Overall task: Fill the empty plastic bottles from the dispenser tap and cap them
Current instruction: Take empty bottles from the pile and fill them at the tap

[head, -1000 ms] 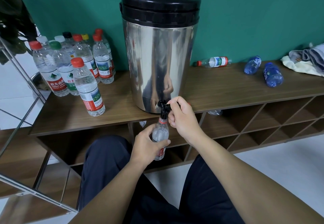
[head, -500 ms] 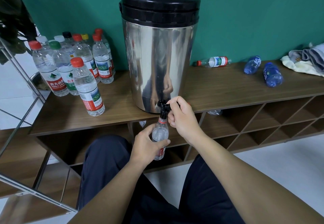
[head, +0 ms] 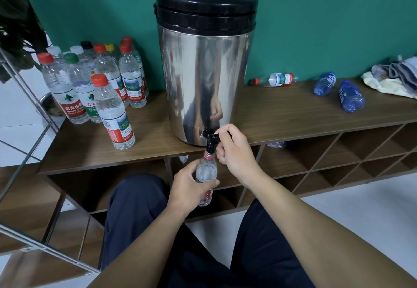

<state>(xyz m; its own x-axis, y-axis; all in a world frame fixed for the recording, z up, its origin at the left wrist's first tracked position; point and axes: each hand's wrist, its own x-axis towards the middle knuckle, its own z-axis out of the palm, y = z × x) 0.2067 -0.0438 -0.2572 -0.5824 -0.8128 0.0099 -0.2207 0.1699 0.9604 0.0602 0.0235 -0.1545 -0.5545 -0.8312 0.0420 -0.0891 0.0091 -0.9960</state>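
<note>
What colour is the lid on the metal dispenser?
Black. The lid tops the shiny steel dispenser, clearest in the head view.

Left hand [head: 187, 186] round bottle [head: 205, 176] under tap [head: 211, 137]; right hand [head: 234, 152] on lever

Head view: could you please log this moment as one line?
step: filling | left hand: holds bottle under tap | right hand: pinches tap lever

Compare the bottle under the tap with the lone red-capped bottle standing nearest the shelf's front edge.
The bottle under the tap is uncapped and gripped by the left hand; the front red-capped bottle is capped and stands free on the shelf. Both are upright, clear plastic, with red on their labels.
</note>
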